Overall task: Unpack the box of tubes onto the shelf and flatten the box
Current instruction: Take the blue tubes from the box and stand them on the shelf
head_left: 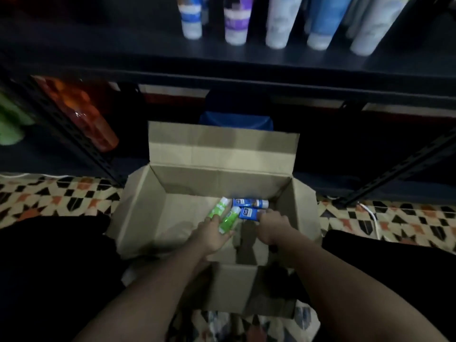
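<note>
An open cardboard box [148,213] stands on the patterned floor in front of a dark shelf [222,62], its flaps spread outward. Both my hands reach down inside it. My left hand [212,234] grips two green tubes [223,214] with white caps. My right hand [274,228] closes on a blue tube [249,213] beside them. A second blue tube [251,202] lies on the box floor just behind.
Several tubes and bottles [278,23] stand along the upper shelf. An orange bottle [84,112] and a green one [9,124] lie on the lower level at left. A blue item [237,119] sits behind the box. A white cable [372,218] crosses the floor at right.
</note>
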